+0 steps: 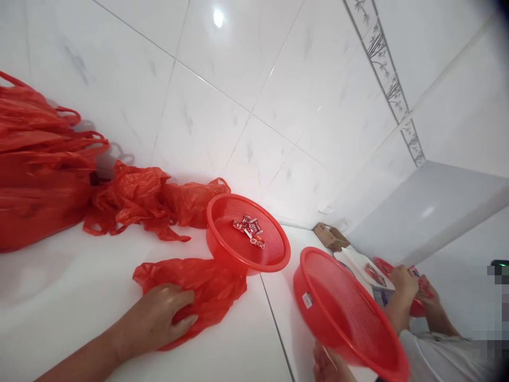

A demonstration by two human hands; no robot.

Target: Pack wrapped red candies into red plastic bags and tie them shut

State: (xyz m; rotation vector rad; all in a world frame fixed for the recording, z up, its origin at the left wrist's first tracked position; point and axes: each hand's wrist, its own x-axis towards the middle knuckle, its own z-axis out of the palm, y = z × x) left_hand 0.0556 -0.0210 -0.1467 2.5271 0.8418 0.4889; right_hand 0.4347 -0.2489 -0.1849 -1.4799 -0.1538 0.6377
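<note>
My left hand (163, 315) is on a crumpled red plastic bag (214, 289) lying on the white table. Its fingers curl over the near part of the bag, and red film shows between thumb and forefinger. At the bottom edge, my right hand (328, 366) is partly hidden beneath a large red plastic basket (345, 313); its visible fingers are bent, and what they hold is unclear. This basket tilts and carries a small white label. Just past the bag stands another red basket (212, 233), with several small red-and-white wrapped packets (252, 231) inside.
Full red plastic bags (43, 175) and crumpled ones (139, 196) line the tiled wall at left. A small cardboard box (330, 236) and a white tray (356, 265) stand at the far right. There, a co-worker's hands (405, 281) are at a further red basket (417, 307).
</note>
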